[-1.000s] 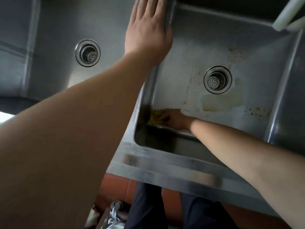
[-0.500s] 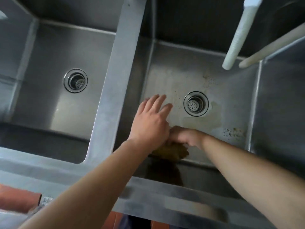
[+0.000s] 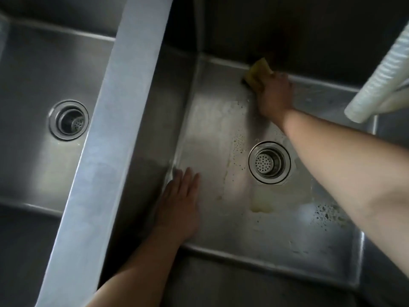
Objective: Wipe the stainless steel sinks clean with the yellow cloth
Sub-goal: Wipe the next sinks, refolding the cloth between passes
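Note:
Two stainless steel sinks lie below me. In the right sink (image 3: pixel 210 134), my right hand (image 3: pixel 274 96) presses the yellow cloth (image 3: pixel 257 73) against the far edge of the floor, where it meets the back wall. My left hand (image 3: pixel 180 202) lies flat, fingers together, on the sink floor near the front left corner and holds nothing. Yellowish stains and soapy specks sit around the right drain (image 3: pixel 269 162). The left sink (image 3: pixel 33 85) holds only its drain (image 3: pixel 69 119).
A steel divider (image 3: pixel 106 140) runs diagonally between the two basins. White ribbed hoses (image 3: pixel 380 69) hang into the view at the upper right, above the right sink's far corner.
My right hand moved the cloth from the front of the right sink to its back edge. My left hand came off the divider and dropped flat onto the sink floor.

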A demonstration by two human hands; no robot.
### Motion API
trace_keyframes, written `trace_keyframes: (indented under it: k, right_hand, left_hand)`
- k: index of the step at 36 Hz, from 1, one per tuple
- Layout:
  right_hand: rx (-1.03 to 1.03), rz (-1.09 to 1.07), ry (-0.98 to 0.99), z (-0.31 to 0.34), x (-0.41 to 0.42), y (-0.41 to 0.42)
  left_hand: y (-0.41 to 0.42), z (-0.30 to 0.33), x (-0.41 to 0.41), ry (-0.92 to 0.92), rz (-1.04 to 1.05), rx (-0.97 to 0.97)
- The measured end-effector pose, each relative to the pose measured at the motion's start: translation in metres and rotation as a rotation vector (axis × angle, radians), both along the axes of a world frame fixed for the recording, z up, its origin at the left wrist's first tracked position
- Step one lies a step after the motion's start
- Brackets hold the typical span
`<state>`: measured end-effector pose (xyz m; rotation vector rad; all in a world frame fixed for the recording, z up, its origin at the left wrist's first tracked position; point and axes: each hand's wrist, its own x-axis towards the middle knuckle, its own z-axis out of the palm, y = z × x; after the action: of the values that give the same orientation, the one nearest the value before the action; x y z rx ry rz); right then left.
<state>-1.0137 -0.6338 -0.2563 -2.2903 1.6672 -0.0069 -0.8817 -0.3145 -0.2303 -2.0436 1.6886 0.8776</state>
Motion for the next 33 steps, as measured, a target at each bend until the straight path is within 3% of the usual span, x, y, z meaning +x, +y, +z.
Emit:
trace_keyframes:
  k: [6,9,18,24,27,30,33]
  right_hand:
    - [-0.003,0.024,0.013,-0.018,0.020,0.015]
    - [0.013,0.171,-0.043,-0.018,0.028,0.043]
    - [0.284,0.555,-0.139,-0.004,-0.009,0.155]
    - [0.583,0.834,-0.037,0.014,-0.030,0.160]
    - [0.623,0.618,-0.129,0.023,-0.034,0.123]
    - [0.471,0.350,-0.221,0.033,-0.027,0.071]
    - [0.277,0.228,-0.206,0.030,-0.017,0.035]
  left_hand:
    - [0.012,-0.017,-0.001,0.009,0.038,-0.025]
    - [0.014,-0.020,-0.002,0.024,0.057,-0.015]
    - [0.012,-0.018,-0.004,0.054,0.087,0.031]
    - [0.009,-0.013,-0.006,0.085,0.130,0.075]
    - [0.006,-0.017,-0.008,0.113,0.143,0.104]
    - [0.005,-0.025,-0.007,0.115,0.137,0.111]
    - [0.005,-0.027,-0.007,0.121,0.141,0.106]
